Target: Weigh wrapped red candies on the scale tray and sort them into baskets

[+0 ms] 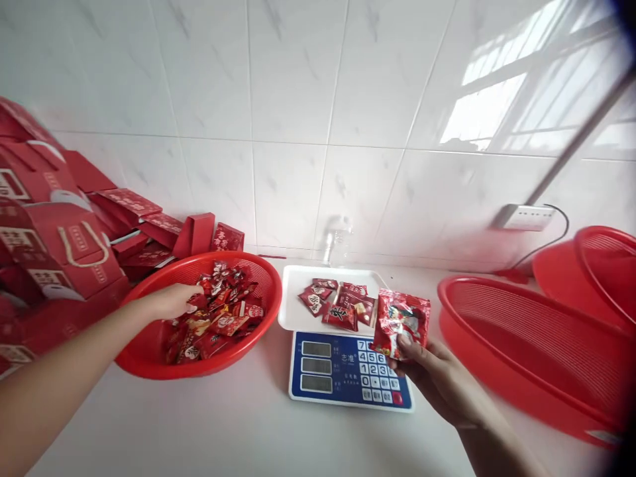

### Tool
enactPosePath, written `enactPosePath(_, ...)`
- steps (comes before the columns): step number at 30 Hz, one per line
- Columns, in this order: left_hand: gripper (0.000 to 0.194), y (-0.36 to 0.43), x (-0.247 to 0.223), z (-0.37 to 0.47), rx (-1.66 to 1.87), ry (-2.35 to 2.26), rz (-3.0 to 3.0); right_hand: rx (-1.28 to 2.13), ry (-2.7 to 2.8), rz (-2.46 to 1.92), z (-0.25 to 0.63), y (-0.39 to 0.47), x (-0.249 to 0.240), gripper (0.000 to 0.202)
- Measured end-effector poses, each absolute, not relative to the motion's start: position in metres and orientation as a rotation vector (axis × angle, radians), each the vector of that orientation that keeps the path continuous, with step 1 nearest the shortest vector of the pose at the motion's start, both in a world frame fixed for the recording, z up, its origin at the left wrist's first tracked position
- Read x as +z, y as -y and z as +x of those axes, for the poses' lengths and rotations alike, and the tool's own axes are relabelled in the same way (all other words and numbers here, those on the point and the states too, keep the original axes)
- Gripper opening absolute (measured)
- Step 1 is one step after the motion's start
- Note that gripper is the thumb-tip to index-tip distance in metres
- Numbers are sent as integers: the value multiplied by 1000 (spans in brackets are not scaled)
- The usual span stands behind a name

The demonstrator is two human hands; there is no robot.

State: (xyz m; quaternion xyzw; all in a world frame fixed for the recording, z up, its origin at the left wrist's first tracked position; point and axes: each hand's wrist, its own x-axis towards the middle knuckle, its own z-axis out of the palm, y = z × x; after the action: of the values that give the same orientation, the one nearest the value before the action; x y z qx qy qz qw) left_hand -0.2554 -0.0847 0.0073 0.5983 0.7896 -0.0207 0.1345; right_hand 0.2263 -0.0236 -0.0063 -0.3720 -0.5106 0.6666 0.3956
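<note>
Two bare hands are at work, well apart, on either side of a blue-and-white scale [348, 397]. Right of its middle, the right hand [437, 374] has a shiny red packet [400, 318] clamped by its lower edge, thumb across the front; in this view the packet covers a few of the scale's upper keys. Left of the scale, the left hand [176, 301] reaches into a round red basket [271, 278] filled with small wrapped pieces [228, 324]. Its fingertips meet a red wrapper, though blur and overlap mean I cannot tell whether they grip it. At the scale's far side, several packets [342, 317] lie loosely grouped on its white tray [289, 305]. Beyond that tray stands a clear bottle [340, 245]. Red gift boxes [84, 248] are piled far to the scale's left, behind the round red basket. To its right sits an oval red basket [477, 281].
</note>
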Motion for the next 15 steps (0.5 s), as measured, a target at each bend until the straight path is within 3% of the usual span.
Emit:
enactPosePath(7,28,79,25,-258,18,-2427,1573,1593,1380,-927,235,21,-2,45)
enactPosePath(15,23,70,44,-214,562,-2314,1385,1329,1458,-781,226,-1,33,47)
